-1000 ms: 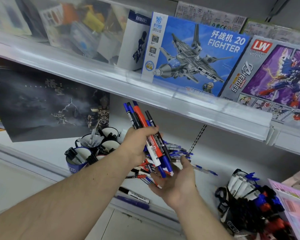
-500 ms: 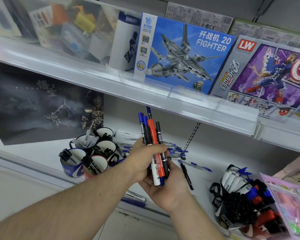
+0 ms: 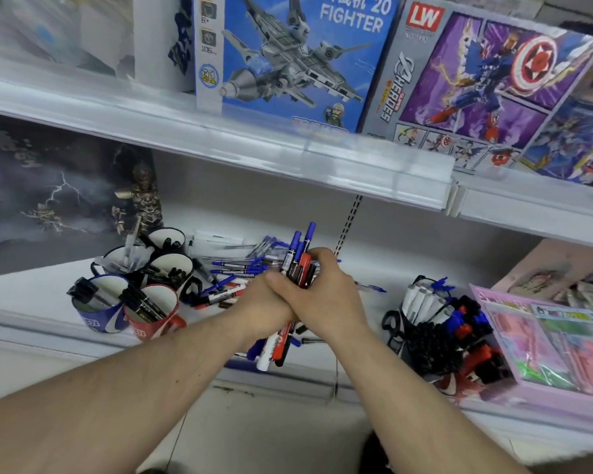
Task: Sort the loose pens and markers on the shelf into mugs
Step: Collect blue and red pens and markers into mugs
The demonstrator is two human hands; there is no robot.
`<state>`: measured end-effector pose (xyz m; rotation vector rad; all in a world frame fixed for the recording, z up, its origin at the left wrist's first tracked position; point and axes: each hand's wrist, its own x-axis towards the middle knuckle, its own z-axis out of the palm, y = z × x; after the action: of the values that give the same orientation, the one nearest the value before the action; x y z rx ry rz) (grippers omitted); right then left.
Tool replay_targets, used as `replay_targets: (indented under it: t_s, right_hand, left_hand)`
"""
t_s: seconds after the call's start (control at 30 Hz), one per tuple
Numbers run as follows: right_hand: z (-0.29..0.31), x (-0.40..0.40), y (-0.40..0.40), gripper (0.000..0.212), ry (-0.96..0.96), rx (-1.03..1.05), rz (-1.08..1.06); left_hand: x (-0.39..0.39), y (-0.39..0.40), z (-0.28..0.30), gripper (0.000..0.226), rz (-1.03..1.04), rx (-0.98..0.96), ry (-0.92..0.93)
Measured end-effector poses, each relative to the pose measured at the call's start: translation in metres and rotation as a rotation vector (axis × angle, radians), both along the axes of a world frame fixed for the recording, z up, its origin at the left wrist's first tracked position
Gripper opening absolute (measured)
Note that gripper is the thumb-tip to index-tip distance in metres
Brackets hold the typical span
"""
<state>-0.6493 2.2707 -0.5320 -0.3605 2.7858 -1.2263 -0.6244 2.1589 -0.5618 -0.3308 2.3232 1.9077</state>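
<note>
Both the left hand (image 3: 264,309) and the right hand (image 3: 326,295) squeeze a fat bunch of blue, red and black markers (image 3: 297,265) above the white shelf (image 3: 31,302), so some might slip out and fall.

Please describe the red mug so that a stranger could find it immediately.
On the lower shelf, a cluster of mugs stands left of the hands. The red mug is at the front, beside the blue mug. It alone is red and holds black markers.
</note>
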Motion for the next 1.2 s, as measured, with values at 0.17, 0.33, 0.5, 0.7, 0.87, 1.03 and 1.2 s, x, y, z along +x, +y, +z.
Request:
replay_targets:
  t_s: [0.17, 0.33, 0.5, 0.7, 0.87, 1.03, 1.2]
  right_hand:
    - [-0.007, -0.002, 0.009, 0.037, 0.024, -0.002, -0.012]
    - [-0.014, -0.003, 0.023, 0.031, 0.014, -0.073, -0.086]
    - [-0.013, -0.003, 0.035, 0.023, -0.04, -0.191, -0.132]
    - [-0.009, -0.006, 0.052, 0.018, -0.114, -0.225, -0.148]
    - [-0.007, -0.016, 0.073, 0.013, -0.301, -0.467, -0.242]
    - [0.005, -0.02, 0.107, 0.014, -0.357, -0.57, -0.3]
    - [0.006, -0.022, 0.144, 0.027, -0.419, -0.53, -0.281]
  left_hand:
    - [-0.002, 0.012, -0.005, 0.025, -0.024, 0.051, -0.082]
    - [-0.004, 0.024, -0.006, 0.039, -0.133, 0.198, -0.163]
    - [-0.007, 0.036, -0.003, 0.044, -0.151, 0.288, -0.224]
    - [-0.013, 0.048, 0.004, 0.036, -0.258, 0.315, -0.229]
    - [-0.019, 0.059, 0.017, 0.003, -0.278, 0.398, -0.289]
    - [-0.02, 0.092, 0.019, 0.023, -0.208, 0.516, -0.299]
    - [-0.024, 0.121, 0.009, 0.02, -0.173, 0.497, -0.305]
